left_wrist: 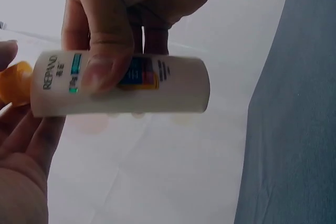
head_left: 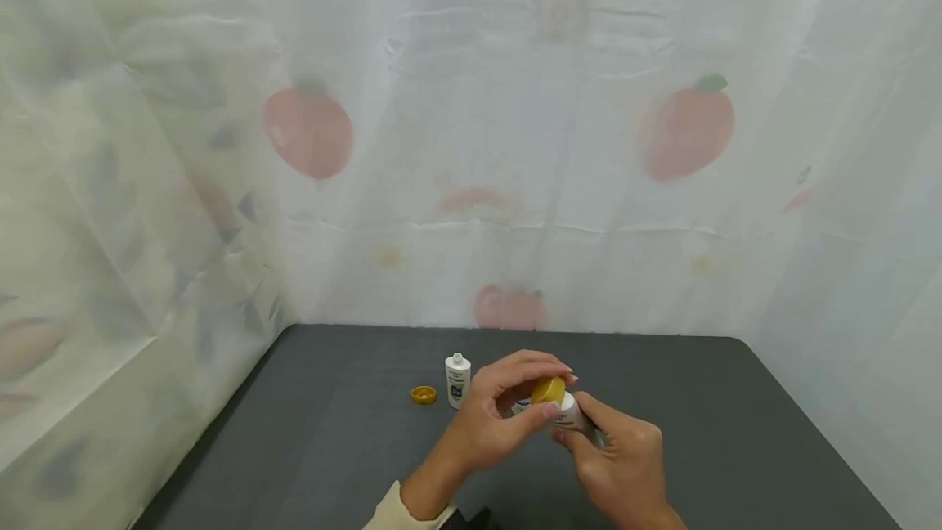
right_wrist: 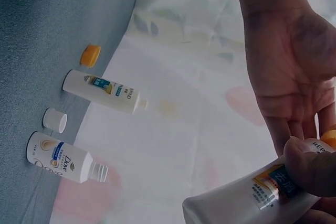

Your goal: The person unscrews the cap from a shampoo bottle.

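Observation:
My right hand (head_left: 618, 452) grips a white shampoo bottle (left_wrist: 178, 85) by its sides, the thumb lying across the label. The bottle is held tilted above the table. At its top end sits a yellow flip cap (head_left: 548, 389), which my left hand (head_left: 489, 411) pinches between thumb and fingers. In the left wrist view the cap (left_wrist: 16, 83) is right against the bottle's shoulder, and the neck is hidden. The right wrist view shows the lower half of the same bottle (right_wrist: 231, 200) and the open side of my left palm.
An uncapped white bottle (head_left: 457, 387) stands upright on the dark table (head_left: 331, 432), a yellow cap (head_left: 423, 395) beside it. An uncapped Dove bottle (right_wrist: 60, 158) and a white cap (right_wrist: 55, 120) stand nearby, mostly behind my left hand in the head view. Fruit-printed curtains (head_left: 471, 105) hang behind.

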Demonstrator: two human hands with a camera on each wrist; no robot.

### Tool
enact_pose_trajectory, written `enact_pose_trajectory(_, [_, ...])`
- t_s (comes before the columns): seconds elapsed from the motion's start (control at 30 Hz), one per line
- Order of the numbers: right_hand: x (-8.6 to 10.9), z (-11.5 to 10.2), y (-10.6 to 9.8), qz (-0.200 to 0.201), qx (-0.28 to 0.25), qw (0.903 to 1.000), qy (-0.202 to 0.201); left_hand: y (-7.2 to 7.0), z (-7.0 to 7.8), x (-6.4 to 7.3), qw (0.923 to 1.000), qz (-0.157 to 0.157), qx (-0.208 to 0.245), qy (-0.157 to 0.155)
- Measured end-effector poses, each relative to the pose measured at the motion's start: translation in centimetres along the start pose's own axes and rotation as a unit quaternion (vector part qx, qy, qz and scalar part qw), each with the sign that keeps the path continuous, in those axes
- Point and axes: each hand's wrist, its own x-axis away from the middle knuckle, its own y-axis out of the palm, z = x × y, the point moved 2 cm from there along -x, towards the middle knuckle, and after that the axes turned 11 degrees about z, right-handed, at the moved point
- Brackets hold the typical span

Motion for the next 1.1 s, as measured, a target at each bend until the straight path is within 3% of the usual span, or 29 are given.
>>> enact_pose_trajectory(0.1, [-0.1, 0.0, 0.0, -0.002, 0.005, 1.0, 0.002, -0.3, 0.0, 0.1, 0.9997, -0.021, 0.012, 0.001])
enact_pose_trajectory(0.2, [-0.1, 0.0, -0.1, -0.005, 0.007, 0.9999, 0.006, -0.5, -0.1, 0.1, 0.9996, -0.023, 0.014, -0.002])
enact_pose_trajectory(0.7, [0.0, -0.1, -0.2, -0.005, -0.008, 0.9999, 0.014, 0.1, -0.2, -0.3, 0.9979, 0.053, -0.038, 0.001])
enact_pose_trajectory(1.1, [0.2, -0.2, -0.2, 0.009, -0.021, 0.9996, -0.014, 1.5, -0.1, -1.0, 0.9985, 0.054, 0.012, 0.006])
